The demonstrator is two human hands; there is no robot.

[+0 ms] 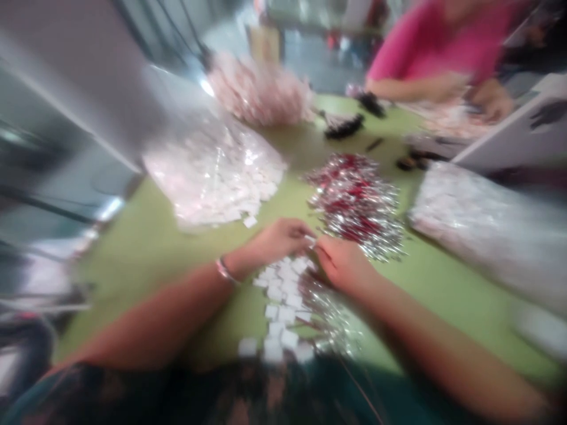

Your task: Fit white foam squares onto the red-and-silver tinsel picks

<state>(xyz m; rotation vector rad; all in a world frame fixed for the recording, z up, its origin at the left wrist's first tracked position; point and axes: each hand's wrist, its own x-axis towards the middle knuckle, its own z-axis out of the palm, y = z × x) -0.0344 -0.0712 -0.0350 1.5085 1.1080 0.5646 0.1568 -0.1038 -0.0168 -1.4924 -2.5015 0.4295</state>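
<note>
My left hand (287,237), with a bracelet on its wrist, pinches a small white piece (310,239) at its fingertips. Close against it, my right hand (343,260) is closed at the same piece; whatever lies inside its fingers is hidden. Below both hands, small white square pieces (287,301) lie in an overlapping row towards my body. Thin strands with shiny silver ends (332,321) spread out to the right of those squares. Beyond my right hand is a heap of red strands with silver ends (357,200). Blur hides the finer detail.
A clear plastic bag (212,177) spills white pieces on the green table (146,248). Pale pink bundles (261,91) and dark-tipped bundles (343,125) lie farther back. At right sits a filled plastic bag (482,218). A person in a pink top (438,47) works across the table.
</note>
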